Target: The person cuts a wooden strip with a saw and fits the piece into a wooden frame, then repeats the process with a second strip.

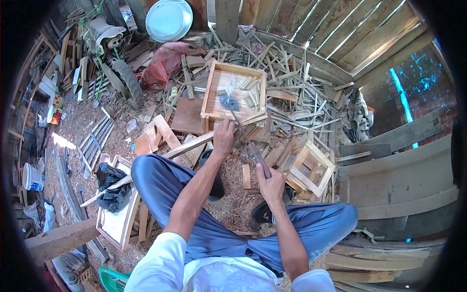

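Person sits cross-legged on littered ground | left hand (224, 138) clenched around the upper end of a long wooden slat (187, 146) that slants over the left knee | right hand (270, 185) grips the knife (248, 143) handle, blade just beside the left hand | risk: if the blade slips off the wood, it may cut the left fingers or a leg

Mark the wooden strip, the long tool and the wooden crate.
wooden strip (190, 145): head view, middle stretch.
long tool (260, 163): head view, its handle.
wooden crate (210, 92): head view, left wall.
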Demonstrator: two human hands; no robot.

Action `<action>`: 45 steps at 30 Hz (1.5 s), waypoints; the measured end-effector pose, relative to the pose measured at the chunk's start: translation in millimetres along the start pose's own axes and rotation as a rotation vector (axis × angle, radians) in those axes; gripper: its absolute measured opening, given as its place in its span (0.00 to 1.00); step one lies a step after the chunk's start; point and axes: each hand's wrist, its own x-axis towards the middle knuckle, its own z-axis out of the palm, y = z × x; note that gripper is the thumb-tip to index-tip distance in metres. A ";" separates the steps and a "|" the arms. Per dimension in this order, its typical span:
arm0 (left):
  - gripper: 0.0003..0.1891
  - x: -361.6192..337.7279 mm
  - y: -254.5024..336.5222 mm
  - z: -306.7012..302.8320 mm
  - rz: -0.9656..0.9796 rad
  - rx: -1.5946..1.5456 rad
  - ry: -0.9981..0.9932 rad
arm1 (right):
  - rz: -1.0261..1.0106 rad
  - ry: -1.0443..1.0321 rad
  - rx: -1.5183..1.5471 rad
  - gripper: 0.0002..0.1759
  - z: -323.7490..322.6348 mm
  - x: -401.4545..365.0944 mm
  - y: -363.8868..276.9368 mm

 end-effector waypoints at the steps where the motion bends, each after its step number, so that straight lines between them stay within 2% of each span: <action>1: 0.15 0.2 0.4 -0.3 -0.009 0.006 -0.014 | -0.017 0.017 0.000 0.26 1.1 -0.6 0.8; 5: 0.15 4.1 5.9 -8.5 0.012 0.022 -0.025 | -0.036 0.014 -0.076 0.23 4.4 -2.6 5.0; 12: 0.15 -1.9 -4.1 -0.1 0.006 0.053 -0.059 | -0.094 0.086 -0.031 0.21 15.5 -9.0 6.2; 17: 0.15 -2.2 -2.7 2.8 -0.001 0.063 -0.027 | 0.056 -0.015 -0.084 0.22 8.5 -5.8 2.9; 24: 0.15 1.9 1.4 -4.0 0.004 0.031 -0.021 | 0.064 -0.026 -0.100 0.24 8.3 -4.3 -0.3; 26: 0.12 3.0 0.9 -4.4 -0.003 0.086 -0.034 | 0.045 -0.008 -0.057 0.25 10.3 -3.2 1.0; 30: 0.11 3.8 -0.7 -4.6 0.000 0.082 -0.038 | 0.027 -0.007 -0.049 0.26 9.3 0.4 0.2; 32: 0.10 3.6 -1.2 -5.6 0.000 0.078 -0.068 | 0.071 -0.021 -0.043 0.26 8.0 1.0 -0.7; 35: 0.13 1.2 -6.1 0.1 0.019 0.078 -0.037 | 0.090 -0.044 -0.061 0.27 4.9 2.4 -4.2; 45: 0.14 1.9 2.8 -6.2 -0.015 -0.001 -0.024 | 0.182 -0.068 -0.030 0.27 -1.5 6.5 -7.0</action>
